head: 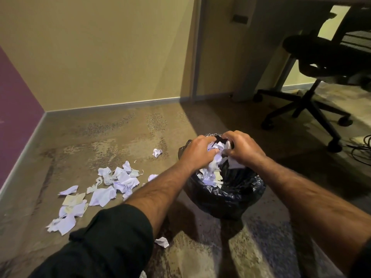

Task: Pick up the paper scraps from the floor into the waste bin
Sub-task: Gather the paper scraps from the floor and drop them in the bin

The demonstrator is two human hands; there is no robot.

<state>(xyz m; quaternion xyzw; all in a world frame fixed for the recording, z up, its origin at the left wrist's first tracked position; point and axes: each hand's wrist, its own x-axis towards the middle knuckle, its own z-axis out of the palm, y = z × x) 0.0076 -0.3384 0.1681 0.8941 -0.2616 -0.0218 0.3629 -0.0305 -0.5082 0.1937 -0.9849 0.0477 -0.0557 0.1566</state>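
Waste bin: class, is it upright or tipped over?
Upright: the waste bin stands on the floor, its open mouth facing up under both hands.

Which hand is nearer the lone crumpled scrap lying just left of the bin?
Left. The left hand is over the waste bin on the side toward that scrap; the right hand is over the bin's far side.

waste bin far rim hidden behind hands; office chair cut off right.
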